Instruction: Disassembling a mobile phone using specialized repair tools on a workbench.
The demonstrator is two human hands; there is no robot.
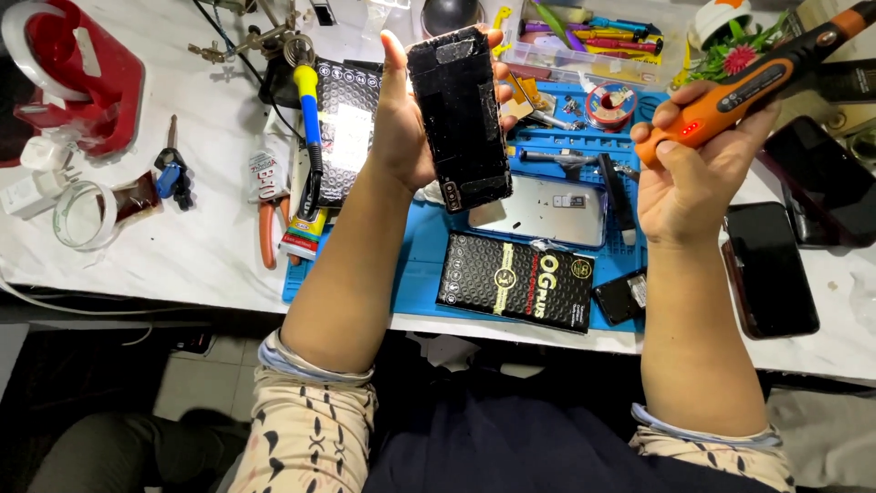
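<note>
Head view. Bench is crowded. Blue work mat (429,265) under my forearms; on it a black flat package (516,281) with a round yellow mark, a silver phone back cover (552,210), a small black part (622,297) at the mat's right edge. Left of the mat: orange-handled pliers (266,233), a glue tube (301,233), a soldering iron (311,137) with blue-and-yellow handle. Further left, a tape roll (84,215) and a red tape dispenser (78,68). Two dark phones (771,269) lie right of the mat. A clear tray of tools (593,41) sits behind.

My left hand (401,128) is clamped on a black phone (459,119), thumb on the left edge, fingertips on the right. Phone is held up above the mat, long axis near upright, top tilted slightly left, away from me.

My right hand (689,173) grips an orange-and-black power tool (757,78); its long axis runs up to the right. Hands are well apart.
</note>
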